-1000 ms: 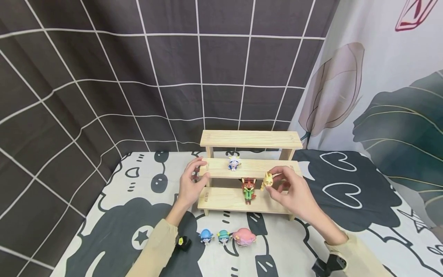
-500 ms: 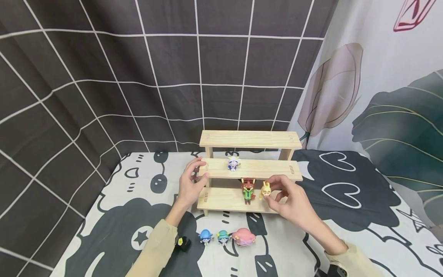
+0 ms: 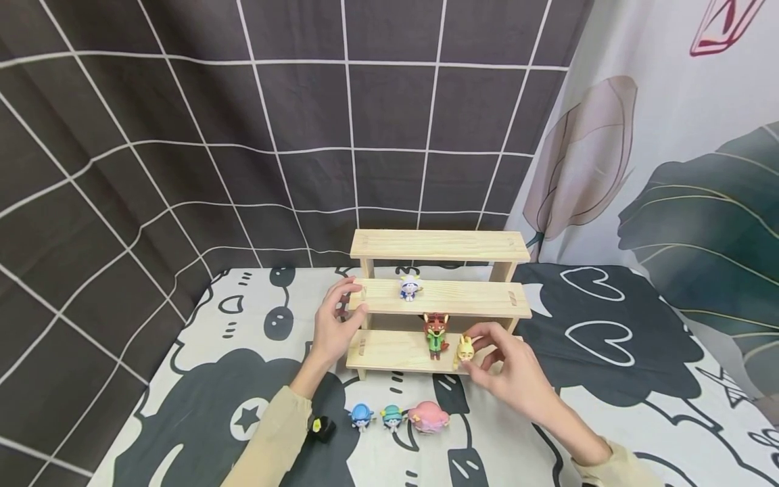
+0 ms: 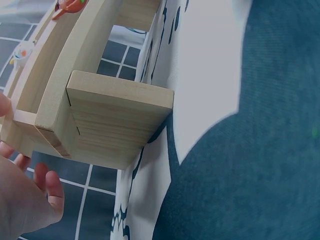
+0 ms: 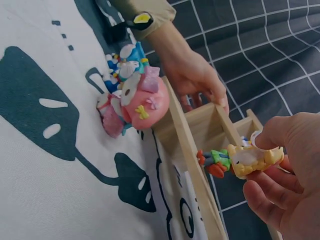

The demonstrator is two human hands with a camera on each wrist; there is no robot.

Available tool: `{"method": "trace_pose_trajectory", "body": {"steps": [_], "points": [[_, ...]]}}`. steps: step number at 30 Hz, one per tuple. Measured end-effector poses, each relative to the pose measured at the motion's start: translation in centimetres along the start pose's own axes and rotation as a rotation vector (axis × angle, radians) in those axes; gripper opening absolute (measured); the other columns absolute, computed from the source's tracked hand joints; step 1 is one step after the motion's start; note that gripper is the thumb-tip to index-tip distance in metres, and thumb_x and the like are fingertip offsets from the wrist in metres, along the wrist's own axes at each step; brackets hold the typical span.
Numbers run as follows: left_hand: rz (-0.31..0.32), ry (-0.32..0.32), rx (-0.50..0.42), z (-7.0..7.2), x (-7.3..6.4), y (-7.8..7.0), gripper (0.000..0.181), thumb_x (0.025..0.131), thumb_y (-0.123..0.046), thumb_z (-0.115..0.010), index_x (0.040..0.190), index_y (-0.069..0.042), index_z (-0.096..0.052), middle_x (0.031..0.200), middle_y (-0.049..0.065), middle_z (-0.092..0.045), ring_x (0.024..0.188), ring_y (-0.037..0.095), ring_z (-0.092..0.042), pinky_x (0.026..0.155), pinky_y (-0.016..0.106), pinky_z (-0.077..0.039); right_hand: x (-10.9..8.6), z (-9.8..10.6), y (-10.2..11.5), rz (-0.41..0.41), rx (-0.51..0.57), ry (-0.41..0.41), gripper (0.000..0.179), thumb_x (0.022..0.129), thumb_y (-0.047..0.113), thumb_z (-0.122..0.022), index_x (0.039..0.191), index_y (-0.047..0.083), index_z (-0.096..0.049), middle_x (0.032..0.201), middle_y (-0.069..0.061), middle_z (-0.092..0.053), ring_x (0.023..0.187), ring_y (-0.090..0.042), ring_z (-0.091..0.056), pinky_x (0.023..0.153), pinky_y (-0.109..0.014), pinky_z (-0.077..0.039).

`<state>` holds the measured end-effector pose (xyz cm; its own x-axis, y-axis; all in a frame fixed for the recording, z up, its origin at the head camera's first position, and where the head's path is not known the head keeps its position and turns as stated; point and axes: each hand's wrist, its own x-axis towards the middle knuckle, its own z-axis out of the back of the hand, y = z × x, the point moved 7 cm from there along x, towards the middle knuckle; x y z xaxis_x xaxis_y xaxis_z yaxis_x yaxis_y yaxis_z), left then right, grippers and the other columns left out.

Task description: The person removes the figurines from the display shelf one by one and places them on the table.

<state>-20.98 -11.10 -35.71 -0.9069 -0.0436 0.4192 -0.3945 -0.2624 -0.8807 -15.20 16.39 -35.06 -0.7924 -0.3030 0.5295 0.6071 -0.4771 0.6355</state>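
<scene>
A yellow figurine with long ears [image 3: 465, 348] is pinched between the thumb and fingers of my right hand [image 3: 508, 362]. It is at the right part of the lowest step of the wooden three-tier shelf [image 3: 389, 348]; whether it touches the board I cannot tell. Beside it stands a fox figurine in green [image 3: 436, 336]. My left hand [image 3: 331, 328] grips the left end of the middle step with thumb and fingers. On that step stands a small white and blue figurine [image 3: 410, 288]. The right wrist view shows the yellow figurine [image 5: 250, 161] side-on in the fingers.
In front of the shelf, a blue-hatted figurine [image 3: 362, 416], a green-hatted figurine [image 3: 392, 417] and a pink round figurine [image 3: 429, 416] stand in a row on the patterned cloth [image 3: 511, 453]. A dark grid curtain [image 3: 389, 108] hangs behind.
My right hand has lowered the yellow figurine from near the middle step's front edge to the lowest step, right of the fox. My left hand has stayed in place.
</scene>
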Motion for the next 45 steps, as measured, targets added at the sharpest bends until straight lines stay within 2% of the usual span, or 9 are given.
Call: {"method": "trace_pose_trajectory", "body": {"steps": [7, 10, 16, 23, 28, 34, 45], "points": [[0.011, 0.007, -0.003, -0.1, 0.0, 0.2, 0.034, 0.086, 0.009, -0.064, 0.120, 0.009, -0.060, 0.143, 0.025, -0.047, 0.104, 0.033, -0.048, 0.082, 0.046, -0.043, -0.7, -0.3, 0.0, -0.025, 0.008, 0.018, 0.050, 0.067, -0.012, -0.083, 0.108, 0.008, -0.062, 0.093, 0.002, -0.067, 0.067, -0.007, -0.061, 0.058, -0.026, -0.053], [0.010, 0.004, -0.002, -0.1, 0.0, 0.2, 0.034, 0.086, 0.009, -0.064, 0.120, 0.010, -0.060, 0.143, 0.026, -0.047, 0.104, 0.035, -0.049, 0.082, 0.045, -0.043, -1.1, -0.4, -0.2, -0.045, 0.010, 0.027, 0.050, 0.066, -0.012, -0.083, 0.107, 0.008, -0.062, 0.093, 0.002, -0.066, 0.067, -0.010, -0.062, 0.058, -0.026, -0.053], [0.005, 0.001, 0.001, 0.0, 0.0, 0.0, 0.034, 0.086, 0.009, -0.064, 0.120, 0.010, -0.060, 0.142, 0.026, -0.048, 0.103, 0.035, -0.049, 0.081, 0.043, -0.043, -1.8, -0.6, -0.2, -0.037, 0.021, 0.030, 0.049, 0.066, -0.012, -0.082, 0.106, 0.008, -0.062, 0.092, 0.004, -0.067, 0.074, -0.012, -0.065, 0.057, -0.025, -0.053], [0.012, 0.001, 0.005, 0.0, 0.0, 0.0, 0.034, 0.086, 0.009, -0.064, 0.120, 0.009, -0.061, 0.142, 0.024, -0.049, 0.102, 0.033, -0.049, 0.080, 0.042, -0.043, -2.6, -0.9, -0.3, -0.032, 0.027, 0.034, 0.052, 0.063, -0.015, -0.082, 0.106, 0.007, -0.062, 0.092, 0.003, -0.067, 0.072, -0.015, -0.064, 0.056, -0.025, -0.052], [0.011, 0.002, -0.001, 0.0, 0.0, 0.0, 0.034, 0.086, 0.009, -0.063, 0.120, 0.009, -0.061, 0.142, 0.024, -0.049, 0.103, 0.035, -0.049, 0.080, 0.041, -0.043, -3.3, -1.3, -0.3, -0.018, 0.050, 0.037, 0.054, 0.063, -0.014, -0.084, 0.108, 0.006, -0.062, 0.091, 0.001, -0.068, 0.070, -0.011, -0.063, 0.055, -0.025, -0.051], [0.005, 0.008, -0.008, 0.0, 0.1, 0.0, 0.034, 0.086, 0.009, -0.063, 0.120, 0.010, -0.060, 0.142, 0.025, -0.048, 0.103, 0.037, -0.049, 0.080, 0.041, -0.043, -4.0, -1.5, -0.4, 0.008, 0.061, 0.034, 0.056, 0.062, -0.015, -0.084, 0.109, 0.004, -0.061, 0.090, 0.000, -0.068, 0.076, -0.010, -0.064, 0.055, -0.024, -0.051], [0.009, 0.011, -0.004, 0.0, 0.1, 0.0, 0.034, 0.086, 0.009, -0.063, 0.121, 0.010, -0.060, 0.142, 0.025, -0.048, 0.103, 0.038, -0.049, 0.081, 0.042, -0.043, -4.9, -1.9, -0.8, -0.042, 0.073, 0.064, 0.054, 0.063, -0.016, -0.080, 0.109, 0.005, -0.062, 0.093, 0.005, -0.066, 0.079, -0.008, -0.063, 0.055, -0.025, -0.052]]}}
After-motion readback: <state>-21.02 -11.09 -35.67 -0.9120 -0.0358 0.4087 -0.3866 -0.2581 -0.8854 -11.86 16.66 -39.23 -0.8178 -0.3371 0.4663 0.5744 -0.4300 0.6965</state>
